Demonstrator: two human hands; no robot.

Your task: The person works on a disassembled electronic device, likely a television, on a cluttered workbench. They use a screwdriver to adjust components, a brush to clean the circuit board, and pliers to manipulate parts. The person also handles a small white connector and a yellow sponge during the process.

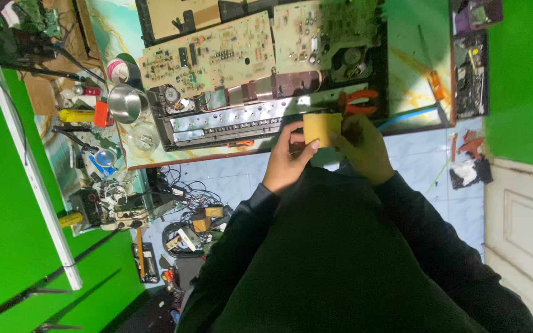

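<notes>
Both my hands hold a small yellowish square block (321, 127) just in front of the workbench edge. My left hand (288, 157) grips its left side with thumb and fingers. My right hand (362, 145) grips its right side. Behind the block lies an opened electronic device (229, 120) with a long metal strip and two tan circuit boards (208, 58) tilted up above it. Orange-handled pliers (358, 100) rest on the device, just beyond my right hand. My dark sleeves fill the lower middle of the view.
A steel bowl (126, 102), tape roll (118, 69), yellow-handled tools (76, 115) and tangled wires (183, 191) crowd the left. More boards (470, 74) lie at the right bench edge. Green walls flank both sides; a white door (525, 216) stands at right.
</notes>
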